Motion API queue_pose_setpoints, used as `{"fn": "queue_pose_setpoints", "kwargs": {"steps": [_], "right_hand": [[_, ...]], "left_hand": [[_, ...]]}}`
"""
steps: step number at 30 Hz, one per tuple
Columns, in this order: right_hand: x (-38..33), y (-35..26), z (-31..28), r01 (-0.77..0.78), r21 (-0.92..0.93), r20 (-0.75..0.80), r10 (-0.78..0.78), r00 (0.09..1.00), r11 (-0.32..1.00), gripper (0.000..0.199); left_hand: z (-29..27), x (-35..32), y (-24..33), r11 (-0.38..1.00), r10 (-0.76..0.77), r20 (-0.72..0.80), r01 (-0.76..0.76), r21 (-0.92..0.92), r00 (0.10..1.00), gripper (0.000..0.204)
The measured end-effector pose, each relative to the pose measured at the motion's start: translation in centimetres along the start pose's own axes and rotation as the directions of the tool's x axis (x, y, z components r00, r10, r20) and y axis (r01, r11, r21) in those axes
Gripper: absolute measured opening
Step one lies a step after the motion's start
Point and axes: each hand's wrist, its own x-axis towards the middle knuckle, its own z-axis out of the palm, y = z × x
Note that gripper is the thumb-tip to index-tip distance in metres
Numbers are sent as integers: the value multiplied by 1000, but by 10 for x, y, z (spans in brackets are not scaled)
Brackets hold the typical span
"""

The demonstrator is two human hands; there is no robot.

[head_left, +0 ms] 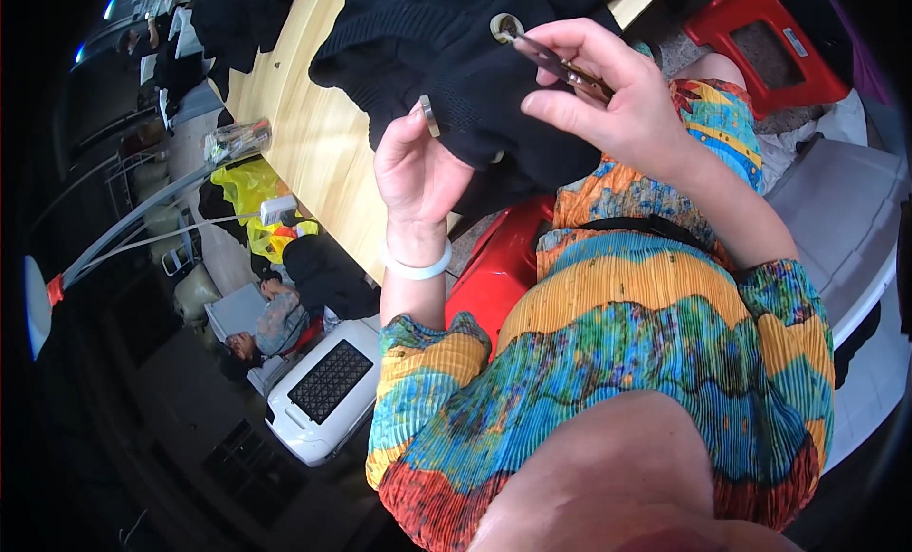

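Right hand (622,91)'s grip is clamped on a slim dark tool (572,74), long axis slanting up-left, tip by a small round pale thing (506,26). Left hand (416,167), further off, pinches a metal band (430,117) over black knitwear (389,53).

Worn attire: pleated multicoloured garment (617,305), pale bangle (418,269).
Wavy bands of teal, yellow-orange, blue, green and rust-red; matching sleeves (790,310) end near the elbows; dark band (655,226) at the waist; smooth bangle encircles the left wrist.
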Motion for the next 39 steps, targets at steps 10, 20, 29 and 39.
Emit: {"fn": "queue_pose_setpoints", "kwargs": {"steps": [10,20,29,39], "right_hand": [[6,12,13,80,-164,47,-73,996,983,19],[13,14,-13,-94,50,-25,96,995,994,9],[20,14,3,-53,-9,70,53,996,999,15],[16,12,-10,164,-143,157,-141,977,976,16]], "left_hand": [[14,10,-7,966,24,-215,33,258,976,17],[-10,4,1,996,77,18,-78,45,997,27],[-6,1,-3,943,131,-75,-101,317,989,18],[-11,-1,-4,930,131,-60,-101,354,990,19]]}}
